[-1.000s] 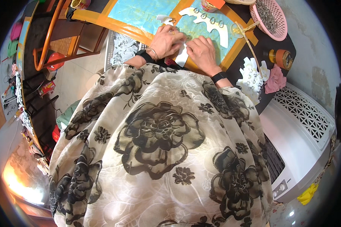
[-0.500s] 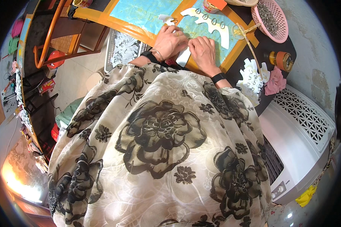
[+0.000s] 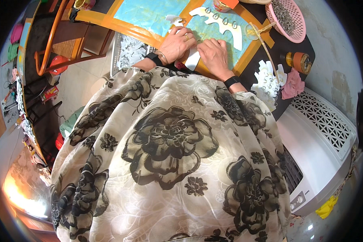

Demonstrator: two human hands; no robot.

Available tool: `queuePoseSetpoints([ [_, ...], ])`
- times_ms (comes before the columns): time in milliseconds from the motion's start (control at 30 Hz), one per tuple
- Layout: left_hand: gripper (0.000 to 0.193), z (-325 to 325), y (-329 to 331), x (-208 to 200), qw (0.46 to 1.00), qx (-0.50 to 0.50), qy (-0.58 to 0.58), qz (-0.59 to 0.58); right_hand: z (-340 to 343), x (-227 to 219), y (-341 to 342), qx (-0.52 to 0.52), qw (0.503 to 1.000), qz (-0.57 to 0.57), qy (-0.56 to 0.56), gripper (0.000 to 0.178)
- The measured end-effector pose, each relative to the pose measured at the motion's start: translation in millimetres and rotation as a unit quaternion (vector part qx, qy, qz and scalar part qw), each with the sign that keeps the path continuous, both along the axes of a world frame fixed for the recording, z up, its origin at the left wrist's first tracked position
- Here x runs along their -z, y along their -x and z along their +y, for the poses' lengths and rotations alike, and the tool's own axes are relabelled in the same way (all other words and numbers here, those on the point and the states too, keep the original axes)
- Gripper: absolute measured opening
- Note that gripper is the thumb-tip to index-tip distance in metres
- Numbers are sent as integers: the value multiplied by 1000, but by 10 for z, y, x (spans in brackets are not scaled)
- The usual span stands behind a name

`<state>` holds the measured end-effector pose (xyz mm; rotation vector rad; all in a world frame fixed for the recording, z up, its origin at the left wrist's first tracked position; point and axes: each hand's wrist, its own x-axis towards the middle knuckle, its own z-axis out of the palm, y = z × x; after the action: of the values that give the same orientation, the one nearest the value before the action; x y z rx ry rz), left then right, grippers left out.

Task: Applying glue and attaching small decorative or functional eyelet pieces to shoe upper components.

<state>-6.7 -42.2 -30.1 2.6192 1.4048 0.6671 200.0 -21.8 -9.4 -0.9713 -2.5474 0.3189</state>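
Note:
My left hand [image 3: 176, 46] is bent over a white strip [image 3: 192, 60] at the edge of the blue work mat [image 3: 149, 16], its fingers closed on it. My right hand [image 3: 214, 58] presses the same strip from the other side, fingertips curled together near the left ones. What lies under the fingertips is hidden. The strip's lower end shows between my wrists, and a white end with a metal ring [image 3: 180, 21] sticks out beyond my left fingers. Above my right hand lies a toothed white piece [image 3: 234, 34] carrying several metal rings.
At the right stand a pink basket [image 3: 272, 14] of small metal parts and a roll of tape [image 3: 302, 63]. White ringed pieces [image 3: 266, 82] are heaped beside a pink cloth [image 3: 293, 85]. A crate of white pieces [image 3: 131, 52] sits left, below the table edge.
The view has shifted slightly. My left hand has turned a little and its fingers have moved along the strip, whose lower end has tilted slightly. My right hand stays nearly in place.

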Motion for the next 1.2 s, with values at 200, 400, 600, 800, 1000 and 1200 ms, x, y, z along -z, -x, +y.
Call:
queuePoseSetpoints([
  [200,11,-52,6,-44,999,4,15,30,-7,-21,1,-31,999,-11,-36,5],
  [400,21,-76,16,-118,999,-4,33,43,14,-51,-18,-64,996,-36,-52,2],
  [600,28,-76,151,-100,997,60,22,42,-17,-48,-40,-68,995,-33,-69,3],
  [800,31,-115,255,-42,995,103,18,10,-77,-39,-114,-67,995,-45,-64,6],
  [1000,40,-163,273,-9,994,107,19,26,-187,-36,-190,-57,991,-89,-84,25],
  [1200,53,-198,290,-26,992,114,49,31,-263,-16,-222,-50,991,-112,-53,35],
])
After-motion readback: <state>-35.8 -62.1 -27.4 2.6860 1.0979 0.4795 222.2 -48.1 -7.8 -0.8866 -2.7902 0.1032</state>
